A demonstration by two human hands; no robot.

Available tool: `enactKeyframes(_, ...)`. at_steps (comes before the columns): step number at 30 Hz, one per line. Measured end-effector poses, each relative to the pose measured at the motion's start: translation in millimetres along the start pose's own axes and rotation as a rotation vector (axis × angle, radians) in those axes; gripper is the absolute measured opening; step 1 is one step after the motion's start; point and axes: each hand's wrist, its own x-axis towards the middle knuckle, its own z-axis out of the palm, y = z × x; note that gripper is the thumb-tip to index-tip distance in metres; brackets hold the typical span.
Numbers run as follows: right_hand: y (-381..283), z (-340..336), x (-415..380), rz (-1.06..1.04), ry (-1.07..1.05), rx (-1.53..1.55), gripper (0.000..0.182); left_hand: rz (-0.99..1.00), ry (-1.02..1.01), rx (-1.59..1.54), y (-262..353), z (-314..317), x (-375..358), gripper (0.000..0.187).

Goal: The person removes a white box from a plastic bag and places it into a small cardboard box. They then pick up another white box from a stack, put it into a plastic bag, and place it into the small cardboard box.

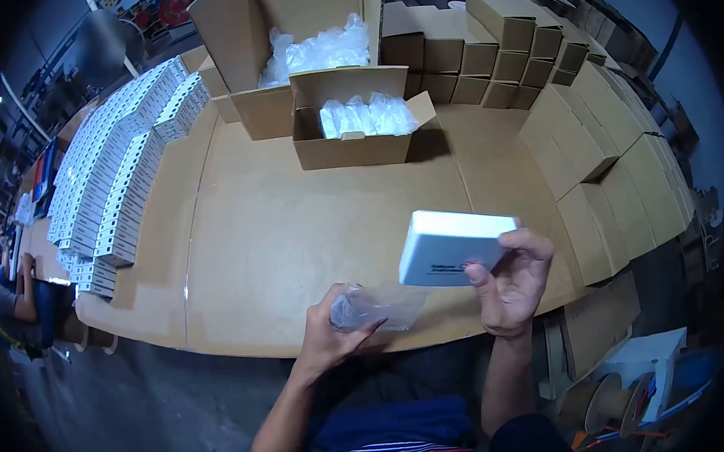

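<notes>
My right hand (518, 287) grips the right end of a small white box (451, 251) with dark print on its front, raised over the table's near part. To its lower left, my left hand (336, 327) holds a clear plastic bag (382, 307), whose far end lies just below the white box. Farther back on the table stands an open brown carton (353, 153) with several plastic-wrapped packs (368, 117) inside. Behind it, a larger open carton (261, 114) contains more clear plastic bags (326, 51).
Many small white boxes (111, 172) are stacked on the table's (254, 245) left side. Brown cartons (510, 62) are piled at the back right, with more cartons (609, 190) along the right edge. Another person (10, 298) sits at the far left. A spool (615, 403) is at the lower right.
</notes>
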Motion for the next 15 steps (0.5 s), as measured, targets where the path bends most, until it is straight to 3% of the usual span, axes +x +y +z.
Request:
enactKeyframes(5, 5, 5, 9, 0.03, -0.193, 0.151, 0.046, 0.026, -0.025, 0.053, 3, -1, 1, 0.04)
enactKeyframes(15, -4, 7, 35, 0.099, -0.449, -0.034, 0.038, 0.031, -0.007, 0.056, 8, 4, 3, 0.04)
